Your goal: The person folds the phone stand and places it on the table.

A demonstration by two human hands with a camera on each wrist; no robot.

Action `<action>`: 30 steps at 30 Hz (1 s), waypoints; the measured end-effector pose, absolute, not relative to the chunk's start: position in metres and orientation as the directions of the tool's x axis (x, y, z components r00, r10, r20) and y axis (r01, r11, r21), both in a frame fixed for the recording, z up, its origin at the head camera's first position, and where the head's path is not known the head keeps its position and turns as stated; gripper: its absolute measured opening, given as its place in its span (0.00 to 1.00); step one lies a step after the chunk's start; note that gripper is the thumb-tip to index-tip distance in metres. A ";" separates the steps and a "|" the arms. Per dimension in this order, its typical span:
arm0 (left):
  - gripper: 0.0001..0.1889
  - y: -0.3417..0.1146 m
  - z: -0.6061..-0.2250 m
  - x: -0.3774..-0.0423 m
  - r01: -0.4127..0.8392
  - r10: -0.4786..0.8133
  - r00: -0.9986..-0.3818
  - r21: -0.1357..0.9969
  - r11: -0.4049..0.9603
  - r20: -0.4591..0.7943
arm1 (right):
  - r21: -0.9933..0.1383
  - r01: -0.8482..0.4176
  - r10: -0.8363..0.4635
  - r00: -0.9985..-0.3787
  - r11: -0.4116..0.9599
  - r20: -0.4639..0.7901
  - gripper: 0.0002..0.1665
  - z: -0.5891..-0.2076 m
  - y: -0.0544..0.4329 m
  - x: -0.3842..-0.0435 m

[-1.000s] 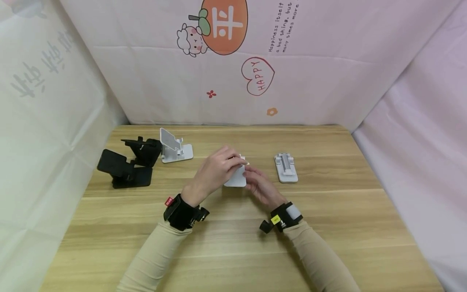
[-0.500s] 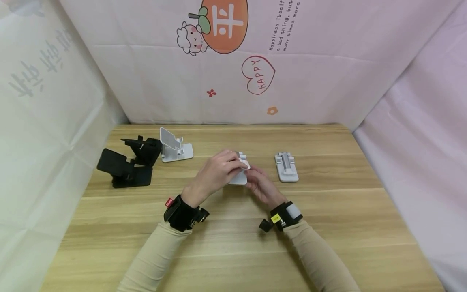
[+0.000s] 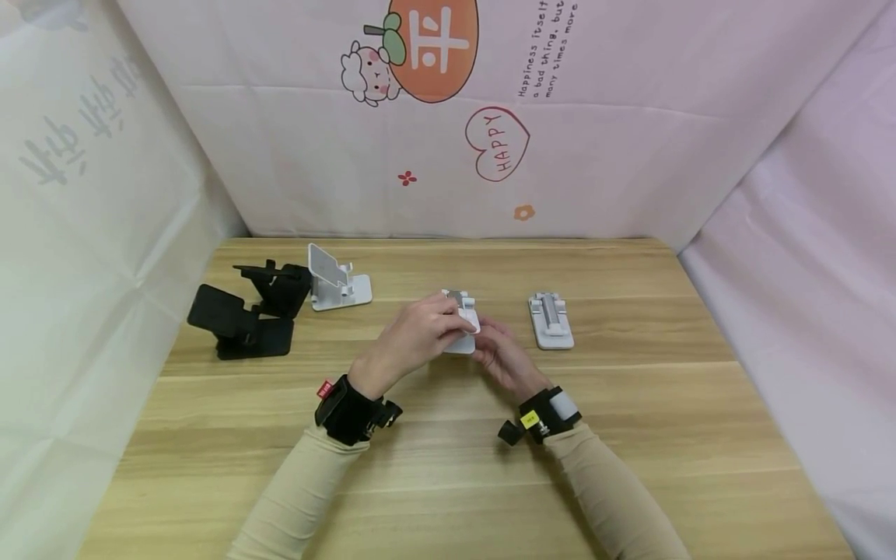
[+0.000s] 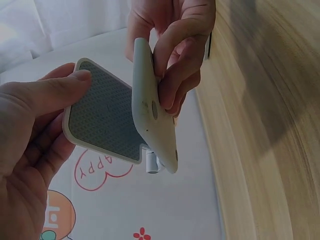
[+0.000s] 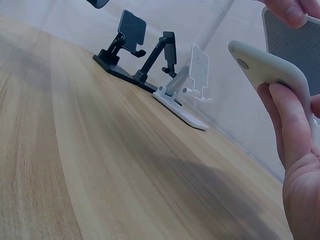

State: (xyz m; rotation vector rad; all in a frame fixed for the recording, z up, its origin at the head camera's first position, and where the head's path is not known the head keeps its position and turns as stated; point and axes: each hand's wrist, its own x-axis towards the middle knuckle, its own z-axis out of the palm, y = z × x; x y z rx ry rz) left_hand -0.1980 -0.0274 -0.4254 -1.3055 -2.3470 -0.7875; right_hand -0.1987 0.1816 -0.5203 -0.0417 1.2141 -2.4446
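Note:
A white phone stand is held up between both hands, partly unfolded. In the left wrist view, its plate with a grey textured pad stands at an angle from its white base. My left hand pinches the plate, thumb on the pad and fingers behind. My right hand grips the base from the right, its fingers pressed on the underside near round grey feet, as the right wrist view shows. My left fingers cover part of the stand in the head view.
A folded white phone stand lies on the wooden table to the right. On the left stand an unfolded white stand, a black stand and another black stand close together. White printed cloth hangs behind the table.
The plate has tilted toward me in my left hand, and more of the stand's grey hinge part shows behind it. The held stand has shifted slightly right. The other stands have not moved.

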 end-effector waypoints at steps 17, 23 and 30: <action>0.07 -0.028 -0.428 -0.199 0.833 0.679 -0.553 0.329 0.445 0.482 | -0.773 0.330 -0.382 -0.916 -0.542 -0.123 0.16 -0.524 0.183 -0.199; 0.07 -0.032 -0.434 -0.202 0.767 0.594 -0.642 0.430 0.477 0.485 | -0.767 0.345 -0.382 -0.913 -0.541 -0.142 0.19 -0.524 0.185 -0.199; 0.12 -0.036 -0.442 -0.209 0.614 0.420 -0.788 0.620 0.489 0.450 | -0.763 0.361 -0.372 -0.912 -0.536 -0.171 0.22 -0.525 0.185 -0.198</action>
